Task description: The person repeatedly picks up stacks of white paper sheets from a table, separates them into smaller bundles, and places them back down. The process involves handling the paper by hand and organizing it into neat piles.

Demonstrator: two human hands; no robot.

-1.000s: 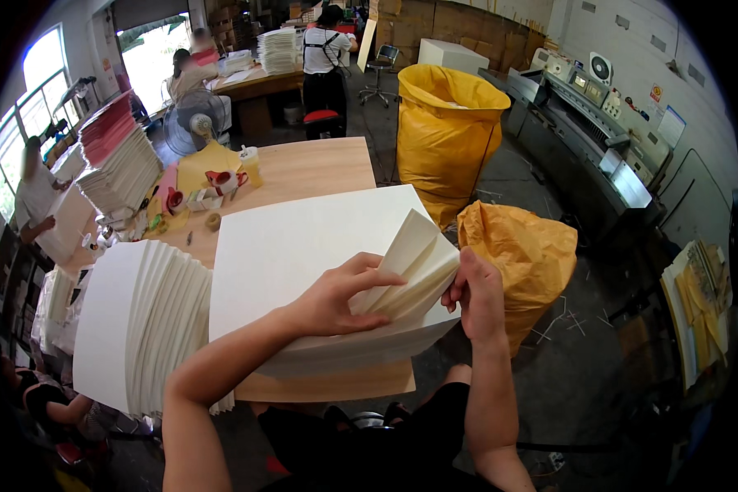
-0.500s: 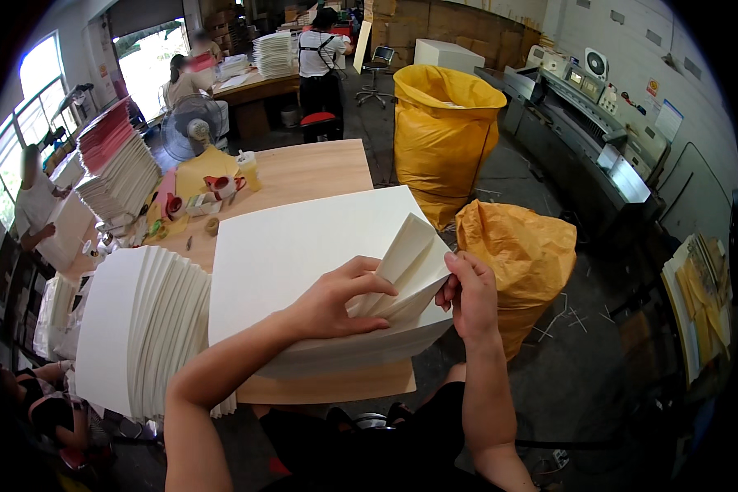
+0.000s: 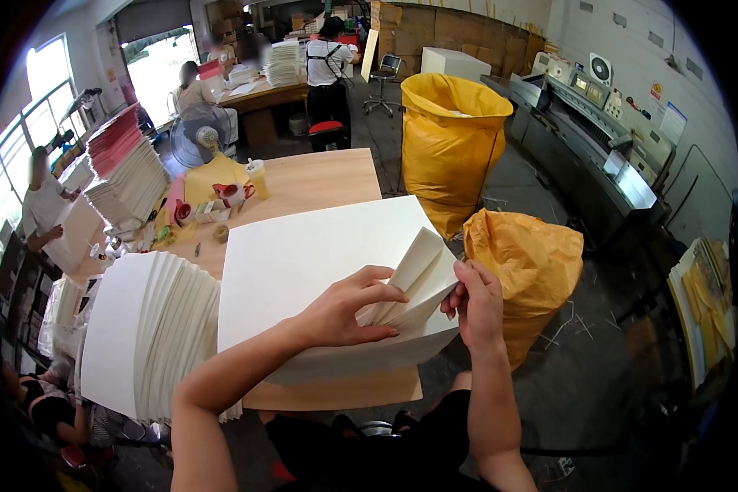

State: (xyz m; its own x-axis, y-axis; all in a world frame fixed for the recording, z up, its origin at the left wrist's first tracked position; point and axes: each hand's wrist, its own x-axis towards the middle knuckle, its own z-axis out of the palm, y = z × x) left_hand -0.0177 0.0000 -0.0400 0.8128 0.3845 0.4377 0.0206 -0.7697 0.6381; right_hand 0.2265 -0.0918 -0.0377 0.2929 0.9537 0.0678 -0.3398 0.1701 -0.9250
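A tall stack of large white paper sheets point(image 3: 303, 246) stands in front of me. At its near right corner several sheets are lifted, forming a bent, fanned flap point(image 3: 418, 261). My right hand point(image 3: 477, 299) pinches the outer corner of these lifted sheets between thumb and fingers. Against the flap's left side rests my left hand point(image 3: 353, 307), with its thumb and fingers apart; the fingertips touch the bent sheets. How many sheets are raised cannot be made out. Left of the stack, a second pile of white sheets point(image 3: 115, 328) leans in a staggered fan.
Under the stacks is a wooden table point(image 3: 328, 174) with tape rolls point(image 3: 231, 193), a drink cup point(image 3: 257, 176) and a fan point(image 3: 201, 135). Two yellow sacks, one tall point(image 3: 451, 156) and one lower point(image 3: 525, 271), stand at its right. A long machine point(image 3: 578, 131) lines the wall. Other people work farther back.
The whole view has shifted slightly, so everything sits a little lower and farther right. Both hands keep nearly the same place on the sheets, and the raised flap has sunk a little.
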